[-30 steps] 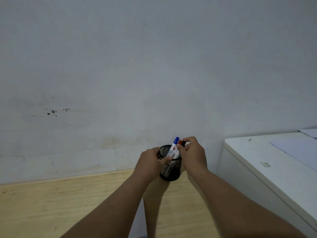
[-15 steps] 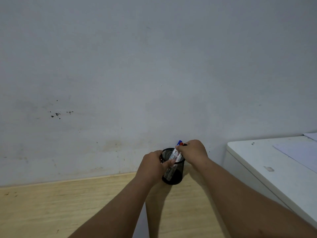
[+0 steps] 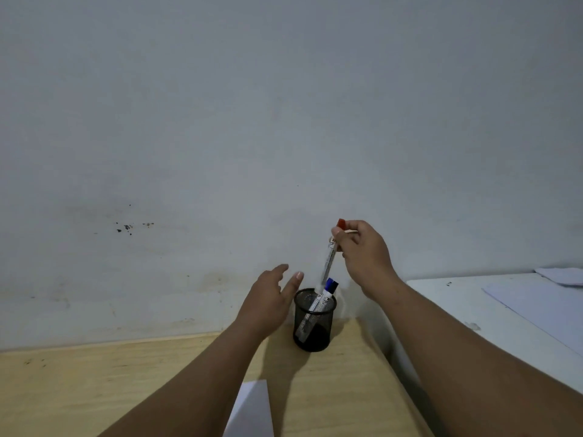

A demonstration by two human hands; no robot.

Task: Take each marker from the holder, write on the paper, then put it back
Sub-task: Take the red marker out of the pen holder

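A wooden tabletop (image 3: 94,389) is seen against a pale wall, and a white cabinet (image 3: 504,326) stands at its right side. At the near edge of the tabletop a corner of the paper (image 3: 252,408) is visible, between the two forearms. A black mesh holder (image 3: 313,323) stands further back, close to the wall. The left hand (image 3: 268,301) is held just beside the holder on its left, with the fingers spread and nothing gripped; whether the holder is touched by it cannot be told. The right hand (image 3: 362,253) is raised above and to the right of the holder, and the red marker (image 3: 329,257) is pinched near its cap between thumb and fingers. The long axis of this marker is nearly upright, tilted a little, and its lower end is near the rim, beside the blue marker (image 3: 321,301), which leans inside the holder. The paper lies below and toward the person, so a movement downward and backward by the right hand is probably required next.
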